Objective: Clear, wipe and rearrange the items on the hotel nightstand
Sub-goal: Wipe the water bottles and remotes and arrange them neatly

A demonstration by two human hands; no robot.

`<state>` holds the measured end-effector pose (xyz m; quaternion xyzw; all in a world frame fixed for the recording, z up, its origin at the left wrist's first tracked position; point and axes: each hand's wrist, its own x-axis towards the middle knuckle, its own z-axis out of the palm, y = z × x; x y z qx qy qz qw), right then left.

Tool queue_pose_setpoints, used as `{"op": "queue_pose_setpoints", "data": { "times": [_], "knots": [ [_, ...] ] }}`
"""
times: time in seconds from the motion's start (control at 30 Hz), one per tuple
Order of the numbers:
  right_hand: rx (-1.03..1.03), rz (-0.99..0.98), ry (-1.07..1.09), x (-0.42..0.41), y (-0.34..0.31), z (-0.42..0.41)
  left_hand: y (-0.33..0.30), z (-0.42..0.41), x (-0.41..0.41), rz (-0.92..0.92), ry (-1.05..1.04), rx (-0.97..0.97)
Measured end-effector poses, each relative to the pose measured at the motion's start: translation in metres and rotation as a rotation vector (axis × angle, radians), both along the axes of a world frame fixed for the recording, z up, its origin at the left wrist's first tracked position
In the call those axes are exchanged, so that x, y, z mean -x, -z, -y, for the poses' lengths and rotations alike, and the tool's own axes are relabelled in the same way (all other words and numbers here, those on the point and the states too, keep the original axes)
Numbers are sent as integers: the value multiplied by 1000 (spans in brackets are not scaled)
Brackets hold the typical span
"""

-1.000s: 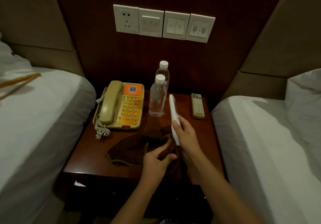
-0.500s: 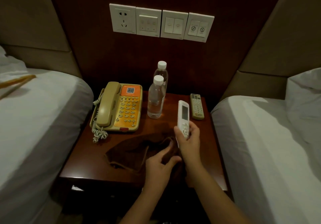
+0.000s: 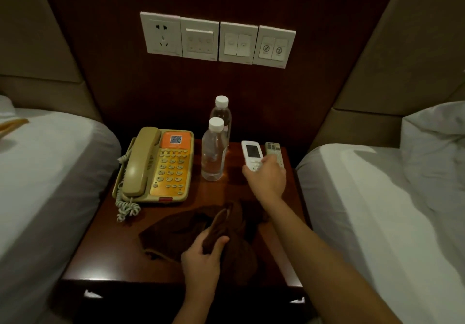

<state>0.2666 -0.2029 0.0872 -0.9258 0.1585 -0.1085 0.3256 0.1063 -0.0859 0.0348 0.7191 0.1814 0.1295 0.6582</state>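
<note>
The dark wooden nightstand (image 3: 105,255) stands between two beds. My right hand (image 3: 266,180) grips the lower end of a white remote (image 3: 251,154) with a small screen, low over the back right of the top, beside a grey remote (image 3: 273,148) that lies there. My left hand (image 3: 203,258) is closed on a fold of the dark brown cloth (image 3: 176,225) spread over the front of the nightstand. A beige and orange telephone (image 3: 161,165) sits at the back left. Two clear water bottles (image 3: 213,152) with white caps stand in the middle, one behind the other.
White-sheeted beds flank the nightstand, the left bed (image 3: 45,177) and the right bed (image 3: 382,210), with a pillow (image 3: 435,152) on the right one. A row of wall sockets and switches (image 3: 216,39) sits above on the dark panel.
My right hand has carried the white remote from above the cloth back and right, down next to the grey remote. My left hand has closed on the cloth.
</note>
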Motion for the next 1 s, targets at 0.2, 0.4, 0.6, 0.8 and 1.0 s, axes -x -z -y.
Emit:
{"op": "queue_pose_setpoints", "data": {
  "times": [0.2,0.4,0.6,0.8,1.0],
  "knots": [
    [279,-142,-31,-53,9,-27,6,0,-6,-34,9,-43],
    [376,-210,-4,-68,30,-33,4,0,-5,-33,23,1],
    [382,-207,-18,-66,34,-30,4,0,-4,-19,15,-11],
    [394,-191,-37,-62,37,-31,0,1,-2,-42,0,-15],
    [267,100,20,-62,26,11,-6,0,-3,-40,16,-19]
  ]
}}
